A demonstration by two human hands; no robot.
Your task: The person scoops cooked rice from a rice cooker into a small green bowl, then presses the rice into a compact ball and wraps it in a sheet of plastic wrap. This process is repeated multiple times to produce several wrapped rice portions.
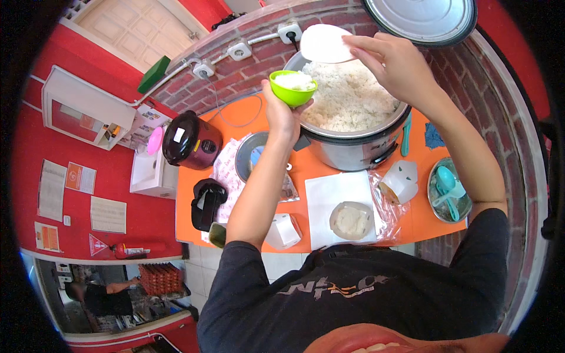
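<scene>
My left hand (282, 118) holds a small lime-green bowl (291, 96) filled with white rice, at the left rim of a large rice cooker (344, 150). Pinched in the fingers of my right hand (395, 66) is a white rice paddle (325, 44), its blade raised over the cooker's far side. Cooked rice (353, 99) is heaped inside the cooker. Closer to my body, an open paper box (333, 233) with a mound of rice (351, 219) stands on a white sheet (318, 198).
The cooker's lid (421, 20) is raised beyond it. A metal bowl (435, 212) of turquoise utensils stands right, near another paper box (401, 181). Left are a smaller rice cooker (194, 141), a grey bowl (243, 159) and a white box (282, 231). A person (108, 304) is beyond an opening.
</scene>
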